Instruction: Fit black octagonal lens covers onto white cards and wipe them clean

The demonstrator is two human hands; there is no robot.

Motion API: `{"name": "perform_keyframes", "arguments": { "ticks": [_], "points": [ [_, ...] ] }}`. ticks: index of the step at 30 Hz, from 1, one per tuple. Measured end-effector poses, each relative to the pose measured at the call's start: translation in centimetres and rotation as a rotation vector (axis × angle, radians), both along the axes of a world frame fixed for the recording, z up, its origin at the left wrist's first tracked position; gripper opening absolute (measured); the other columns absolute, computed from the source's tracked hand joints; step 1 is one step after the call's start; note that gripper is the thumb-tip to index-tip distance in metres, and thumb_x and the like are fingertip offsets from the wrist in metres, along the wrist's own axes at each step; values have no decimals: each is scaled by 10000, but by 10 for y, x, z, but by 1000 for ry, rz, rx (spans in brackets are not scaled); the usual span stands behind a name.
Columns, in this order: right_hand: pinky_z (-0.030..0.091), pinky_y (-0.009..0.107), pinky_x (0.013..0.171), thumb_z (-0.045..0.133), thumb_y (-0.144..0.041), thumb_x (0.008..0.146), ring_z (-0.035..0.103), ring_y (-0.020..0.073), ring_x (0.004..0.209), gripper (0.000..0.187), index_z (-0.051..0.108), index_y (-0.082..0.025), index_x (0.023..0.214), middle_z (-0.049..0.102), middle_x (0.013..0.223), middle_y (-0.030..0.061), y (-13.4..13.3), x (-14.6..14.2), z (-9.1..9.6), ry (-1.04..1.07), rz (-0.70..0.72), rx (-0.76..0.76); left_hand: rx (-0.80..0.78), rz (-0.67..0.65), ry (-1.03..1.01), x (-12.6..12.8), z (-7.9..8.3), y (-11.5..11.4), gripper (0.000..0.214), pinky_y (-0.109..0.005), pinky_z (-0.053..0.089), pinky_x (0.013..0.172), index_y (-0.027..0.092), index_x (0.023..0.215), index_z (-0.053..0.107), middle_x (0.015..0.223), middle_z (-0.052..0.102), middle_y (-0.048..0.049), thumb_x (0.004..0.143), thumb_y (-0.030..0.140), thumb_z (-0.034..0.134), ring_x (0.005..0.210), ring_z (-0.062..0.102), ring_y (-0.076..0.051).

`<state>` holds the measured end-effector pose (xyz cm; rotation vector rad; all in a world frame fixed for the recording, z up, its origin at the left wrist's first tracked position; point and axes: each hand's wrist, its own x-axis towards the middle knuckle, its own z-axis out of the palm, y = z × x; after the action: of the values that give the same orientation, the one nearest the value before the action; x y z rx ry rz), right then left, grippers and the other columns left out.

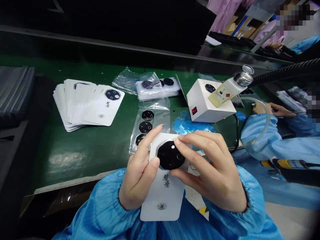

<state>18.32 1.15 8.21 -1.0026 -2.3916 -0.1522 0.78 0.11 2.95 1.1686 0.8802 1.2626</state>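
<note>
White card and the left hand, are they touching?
Touching. The head view shows the left hand gripping the side of the white card, with its thumb lying on the card's face.

This is a factory production line for small parts, set up like an electronics assembly room. A long green worktop (75, 156) runs across the view, and a co-worker alongside wears the same blue smock (265, 140) with gathered cuffs. Fanned printed white cards (87, 105) and plastic bags (147, 126) of black lens covers (146, 126) lie out in batches. A white bench unit (210, 101) with a red rocker switch (194, 110) sits under a ribbed black hose (282, 71). Cardboard boxes (240, 26) and pink garments (220, 13) show beyond.
</note>
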Motion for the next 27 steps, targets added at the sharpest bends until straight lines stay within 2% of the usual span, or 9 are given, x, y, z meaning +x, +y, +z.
{"name": "perform_keyframes", "arguments": {
  "ticks": [3,7,9,13,16,22,27],
  "points": [
    [493,439,847,638,-371,800,553,265,1057,411,579,-107,1110,618,1088,145,0,0,1,8,4,-5,64,-38,58,-1,-1,-1,497,-541,367,1033,360,1368,373,1337,535,-7,890,246,451,1194,520,-316],
    [496,438,890,637,-346,806,531,266,1112,425,563,-83,1131,591,1119,162,1,0,1,21,38,-51,61,-44,73,-2,-2,-2,489,-534,423,972,357,1370,365,1274,587,-21,898,248,437,1111,580,-312],
    [502,435,901,635,-320,810,531,265,1114,414,561,-72,1133,581,1123,172,0,0,2,31,51,-59,56,-51,56,-1,-2,-2,488,-529,431,970,367,1366,365,1260,599,-16,898,250,436,1100,589,-305],
    [528,439,870,615,-306,825,552,262,1078,373,569,-92,1128,582,1105,170,-2,1,7,29,54,-55,43,-21,-29,5,3,-2,474,-538,360,1050,337,1342,412,1345,534,-11,878,255,467,1221,500,-319],
    [532,430,859,616,-315,822,553,265,1073,386,571,-97,1138,581,1100,166,-3,2,10,25,36,-72,-23,-6,-109,10,7,-3,471,-537,406,1012,325,1338,421,1301,570,-22,873,268,473,1193,524,-324],
    [514,393,891,641,-282,803,541,270,1087,403,569,-60,1131,567,1114,183,-5,4,15,39,15,-99,-84,-87,-162,12,14,-5,508,-517,486,921,349,1376,352,1198,638,-27,885,268,456,1079,605,-310],
    [507,397,899,646,-266,803,530,264,1099,410,557,-60,1147,554,1128,177,-7,6,17,41,19,-99,-70,-107,-172,11,17,-5,502,-492,465,962,377,1367,356,1230,618,-1,892,241,444,1145,565,-300]
  ]
}}
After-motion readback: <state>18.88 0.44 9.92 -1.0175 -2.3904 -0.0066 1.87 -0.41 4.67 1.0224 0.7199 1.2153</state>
